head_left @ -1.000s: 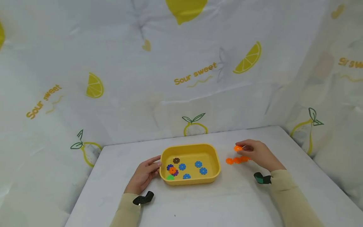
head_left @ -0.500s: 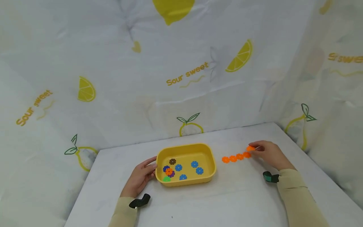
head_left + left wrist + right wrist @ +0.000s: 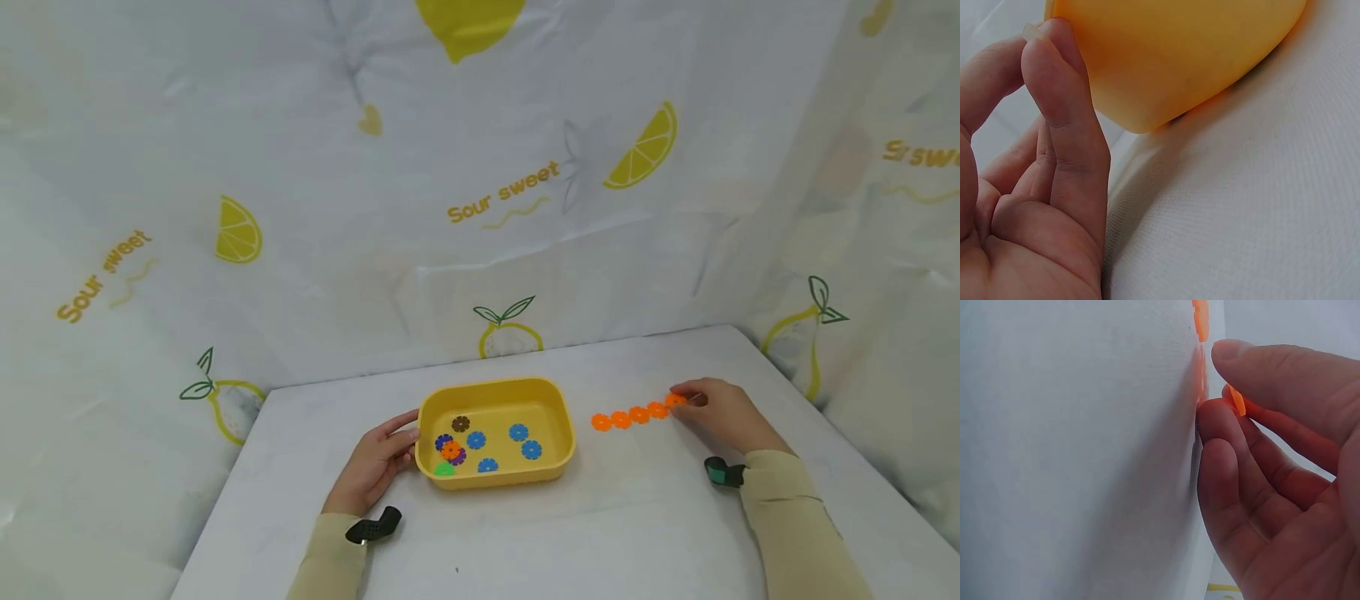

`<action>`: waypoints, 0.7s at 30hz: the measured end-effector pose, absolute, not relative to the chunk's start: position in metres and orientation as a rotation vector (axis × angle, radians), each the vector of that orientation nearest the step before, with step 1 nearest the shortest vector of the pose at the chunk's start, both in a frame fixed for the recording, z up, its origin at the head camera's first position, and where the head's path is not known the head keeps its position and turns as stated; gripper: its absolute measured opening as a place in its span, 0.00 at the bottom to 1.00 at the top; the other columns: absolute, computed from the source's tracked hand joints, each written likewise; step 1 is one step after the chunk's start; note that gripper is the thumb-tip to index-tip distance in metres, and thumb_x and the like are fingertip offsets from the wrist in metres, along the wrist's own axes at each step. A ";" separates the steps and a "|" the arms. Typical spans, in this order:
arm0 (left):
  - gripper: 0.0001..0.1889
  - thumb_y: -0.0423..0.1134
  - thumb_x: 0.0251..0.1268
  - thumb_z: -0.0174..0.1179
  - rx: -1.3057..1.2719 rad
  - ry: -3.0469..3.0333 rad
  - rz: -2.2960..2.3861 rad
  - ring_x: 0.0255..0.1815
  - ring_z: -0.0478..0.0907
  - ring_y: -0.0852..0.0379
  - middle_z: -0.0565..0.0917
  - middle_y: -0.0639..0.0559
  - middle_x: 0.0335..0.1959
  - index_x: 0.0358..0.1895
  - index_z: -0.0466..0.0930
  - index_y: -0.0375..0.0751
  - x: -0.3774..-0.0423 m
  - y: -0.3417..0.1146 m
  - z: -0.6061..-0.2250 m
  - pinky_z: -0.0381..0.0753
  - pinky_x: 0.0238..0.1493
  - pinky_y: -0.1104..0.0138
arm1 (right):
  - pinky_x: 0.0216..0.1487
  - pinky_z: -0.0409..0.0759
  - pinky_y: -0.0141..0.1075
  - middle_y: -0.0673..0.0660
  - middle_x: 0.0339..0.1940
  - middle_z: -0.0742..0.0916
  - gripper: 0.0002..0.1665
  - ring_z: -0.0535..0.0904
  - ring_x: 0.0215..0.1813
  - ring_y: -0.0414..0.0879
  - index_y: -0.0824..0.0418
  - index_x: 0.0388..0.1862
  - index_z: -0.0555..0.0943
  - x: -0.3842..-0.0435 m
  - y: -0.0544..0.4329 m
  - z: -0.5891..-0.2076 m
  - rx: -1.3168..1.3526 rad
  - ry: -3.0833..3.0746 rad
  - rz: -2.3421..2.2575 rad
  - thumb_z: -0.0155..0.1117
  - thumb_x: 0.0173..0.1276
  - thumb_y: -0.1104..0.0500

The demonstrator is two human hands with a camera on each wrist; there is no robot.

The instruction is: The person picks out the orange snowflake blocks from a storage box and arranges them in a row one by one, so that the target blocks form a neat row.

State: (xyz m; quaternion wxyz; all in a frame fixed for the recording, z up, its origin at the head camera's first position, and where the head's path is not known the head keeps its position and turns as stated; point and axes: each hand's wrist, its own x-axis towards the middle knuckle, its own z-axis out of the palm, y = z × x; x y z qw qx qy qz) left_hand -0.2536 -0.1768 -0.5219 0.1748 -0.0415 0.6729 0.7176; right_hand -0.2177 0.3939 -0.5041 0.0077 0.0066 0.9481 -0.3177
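My left hand (image 3: 375,464) grips the left end wall of a yellow plastic tray (image 3: 528,479), with thumb and fingers at its rim; the left wrist view shows them close on the tray's corner (image 3: 1147,75). Over on the right, my right hand (image 3: 722,410) holds an orange snowflake disc (image 3: 676,401) at the right end of a slanting row of orange snowflake discs (image 3: 639,414). In the right wrist view that disc (image 3: 1237,401) sits tilted at the curled fingers (image 3: 1219,469), the thumb above it.
Inside the tray lie several blue discs (image 3: 518,432), a brown disc (image 3: 461,423), a green disc (image 3: 444,470), and an orange disc (image 3: 450,450) over dark blue and purple ones. A lemon-print cloth (image 3: 337,292) hangs behind the white table (image 3: 570,550).
My right hand has carried the orange disc rightward, past the others, and lowered it at the row's right end. The left hand stays on the tray; the head view has shifted slightly.
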 end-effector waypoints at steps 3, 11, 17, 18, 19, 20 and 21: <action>0.34 0.48 0.69 0.75 -0.121 1.899 2.039 0.40 0.82 0.57 0.88 0.47 0.49 0.77 0.76 0.50 -0.253 -0.177 -0.522 0.86 0.43 0.73 | 0.56 0.83 0.57 0.70 0.57 0.88 0.26 0.83 0.53 0.61 0.70 0.65 0.84 -0.219 0.393 -0.505 0.029 2.963 -0.984 0.73 0.75 0.56; 0.33 0.47 0.73 0.73 -0.103 1.904 2.042 0.40 0.82 0.59 0.88 0.49 0.48 0.78 0.75 0.48 -0.254 -0.179 -0.525 0.86 0.43 0.74 | 0.54 0.84 0.57 0.71 0.57 0.87 0.25 0.83 0.51 0.61 0.70 0.63 0.84 -0.222 0.392 -0.503 0.044 2.969 -0.957 0.73 0.74 0.57; 0.32 0.47 0.70 0.74 -0.133 1.899 2.047 0.41 0.82 0.57 0.88 0.47 0.49 0.76 0.77 0.51 -0.255 -0.177 -0.525 0.86 0.43 0.74 | 0.53 0.85 0.56 0.71 0.56 0.87 0.24 0.83 0.51 0.60 0.70 0.63 0.85 -0.222 0.392 -0.506 0.039 2.971 -0.940 0.73 0.74 0.58; 0.32 0.48 0.70 0.75 -0.138 1.903 2.046 0.41 0.82 0.57 0.88 0.46 0.50 0.75 0.77 0.51 -0.255 -0.177 -0.525 0.86 0.43 0.74 | 0.53 0.85 0.56 0.71 0.56 0.87 0.24 0.83 0.51 0.60 0.70 0.62 0.85 -0.223 0.392 -0.506 0.036 2.971 -0.936 0.73 0.74 0.58; 0.32 0.48 0.69 0.75 -0.147 1.903 2.047 0.41 0.82 0.57 0.88 0.46 0.51 0.75 0.78 0.52 -0.256 -0.177 -0.526 0.86 0.44 0.74 | 0.54 0.85 0.57 0.71 0.56 0.87 0.24 0.83 0.51 0.60 0.70 0.62 0.85 -0.223 0.392 -0.505 0.033 2.971 -0.931 0.73 0.74 0.58; 0.32 0.47 0.69 0.75 -0.152 1.904 2.046 0.41 0.82 0.56 0.88 0.46 0.51 0.75 0.78 0.52 -0.256 -0.177 -0.525 0.86 0.44 0.74 | 0.54 0.85 0.57 0.72 0.56 0.87 0.24 0.83 0.51 0.61 0.71 0.62 0.85 -0.223 0.392 -0.505 0.032 2.971 -0.927 0.73 0.74 0.58; 0.32 0.47 0.69 0.75 -0.156 1.905 2.046 0.42 0.82 0.56 0.88 0.46 0.52 0.75 0.78 0.53 -0.256 -0.177 -0.525 0.86 0.44 0.74 | 0.54 0.85 0.58 0.72 0.57 0.87 0.24 0.84 0.51 0.62 0.71 0.62 0.84 -0.222 0.392 -0.505 0.030 2.972 -0.925 0.73 0.74 0.58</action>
